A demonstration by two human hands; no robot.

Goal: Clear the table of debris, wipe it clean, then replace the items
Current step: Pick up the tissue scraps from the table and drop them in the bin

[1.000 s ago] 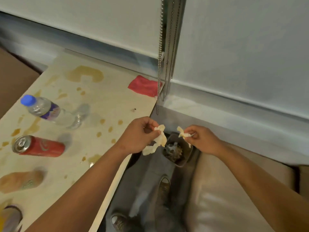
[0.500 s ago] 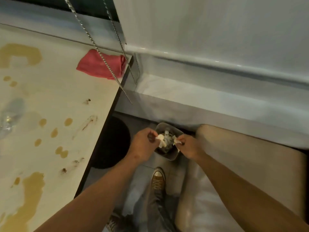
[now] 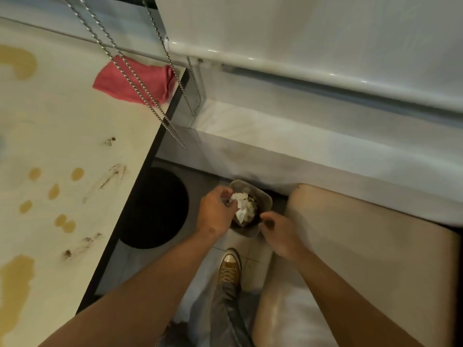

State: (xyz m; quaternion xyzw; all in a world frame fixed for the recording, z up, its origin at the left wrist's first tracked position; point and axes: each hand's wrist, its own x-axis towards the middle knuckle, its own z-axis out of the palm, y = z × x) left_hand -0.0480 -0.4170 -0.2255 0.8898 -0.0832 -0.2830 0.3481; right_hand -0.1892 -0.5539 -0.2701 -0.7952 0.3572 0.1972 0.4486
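Note:
Over a small grey bin [image 3: 263,196] on the floor, my left hand [image 3: 215,214] pinches a white crumpled paper scrap [image 3: 242,209] that hangs into the bin's mouth onto other rubbish. My right hand [image 3: 278,231] hovers at the bin's near right rim with its fingers loosely curled and nothing visible in them. The pale table [image 3: 75,136] on the left is marked with brown spills and dark smears. A red cloth [image 3: 117,83] lies at its far right corner.
Metal bead chains [image 3: 172,132] hang over the table's far corner. A black round table base [image 3: 155,209] sits on the floor left of the bin. A beige cushioned seat [image 3: 363,246] is on the right, and my tan shoe [image 3: 229,266] stands just before the bin.
Both hands have dropped lower to the bin. The scrap in my right hand is gone from its fingers. The view has tilted down, so the bottle and can are out of sight.

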